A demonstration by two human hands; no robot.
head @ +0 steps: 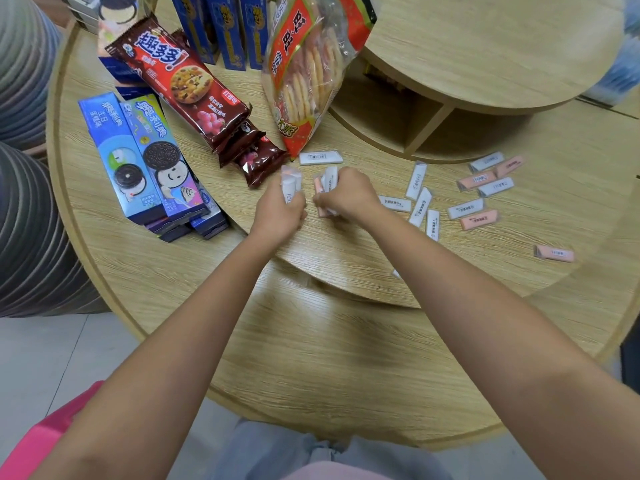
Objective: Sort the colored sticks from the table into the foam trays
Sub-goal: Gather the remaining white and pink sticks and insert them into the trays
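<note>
My left hand (281, 212) is closed around a small bundle of white sticks (290, 181) that pokes up out of the fist. My right hand (346, 194) grips a mixed bundle of white and pink sticks (325, 183) close beside it. Several more white sticks (420, 206) and pink sticks (479, 220) lie scattered on the round wooden shelf to the right. One white stick (320, 158) lies just beyond my hands. A single pink stick (554, 253) lies apart near the right edge. No foam tray is in view.
Oreo boxes (145, 161) lie to the left of my hands. Red-brown cookie packs (194, 88) and a rice cracker bag (308, 74) stand behind them. A higher wooden tier (485, 50) rises at the back right, a lower tier (329, 358) lies in front.
</note>
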